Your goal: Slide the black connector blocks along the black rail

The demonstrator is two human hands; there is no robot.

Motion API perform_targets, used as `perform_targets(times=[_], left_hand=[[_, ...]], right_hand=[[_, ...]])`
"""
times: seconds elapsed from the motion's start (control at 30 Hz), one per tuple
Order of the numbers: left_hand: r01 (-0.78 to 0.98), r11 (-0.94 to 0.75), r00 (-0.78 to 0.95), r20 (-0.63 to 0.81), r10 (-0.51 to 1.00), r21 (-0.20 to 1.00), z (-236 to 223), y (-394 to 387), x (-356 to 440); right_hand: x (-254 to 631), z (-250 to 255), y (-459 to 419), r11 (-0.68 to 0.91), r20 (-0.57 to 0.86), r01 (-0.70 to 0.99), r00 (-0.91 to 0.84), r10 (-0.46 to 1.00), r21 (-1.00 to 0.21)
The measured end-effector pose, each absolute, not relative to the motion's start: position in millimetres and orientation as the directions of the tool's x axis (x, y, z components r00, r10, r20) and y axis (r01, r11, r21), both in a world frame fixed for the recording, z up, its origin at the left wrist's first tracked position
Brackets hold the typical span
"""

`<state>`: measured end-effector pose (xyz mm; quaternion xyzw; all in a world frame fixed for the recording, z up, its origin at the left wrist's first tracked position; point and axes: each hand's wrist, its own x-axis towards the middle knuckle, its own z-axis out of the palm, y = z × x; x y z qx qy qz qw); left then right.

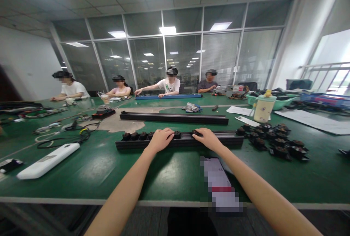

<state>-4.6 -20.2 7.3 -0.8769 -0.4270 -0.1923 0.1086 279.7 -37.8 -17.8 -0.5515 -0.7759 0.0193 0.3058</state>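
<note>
A long black channel rail point(180, 143) lies crosswise in front of me, with several small black round-topped parts point(134, 136) seated along its left half. My left hand point(162, 138) is curled over the rail, palm down and fingers together. Its fingertips come up beside one black part point(177, 134); what lies under the fingers is hidden. My right hand point(207, 137) is closed over another small black part point(195, 132) on the rail, to the right of the others. Several loose black parts of the same sort point(273, 137) are heaped off the rail's right end.
Behind lies a second black rail point(175, 118). A phone point(220, 181) sits near the table's front edge, a white power bank point(49, 160) at left with cables. A cream bottle point(264, 106), papers and a green basket point(286, 101) stand right. Several people sit opposite, one holding a blue rail point(175, 96).
</note>
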Motion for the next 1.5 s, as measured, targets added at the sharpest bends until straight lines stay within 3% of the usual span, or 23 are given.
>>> perform_targets(times=[1.5], left_hand=[[0.776,-0.628,0.589,0.423,0.689,-0.057,7.4,-17.5,1.2]], right_hand=[[289.2,-6.0,-46.6,0.404,0.426,0.858,-0.252,0.869,-0.317]])
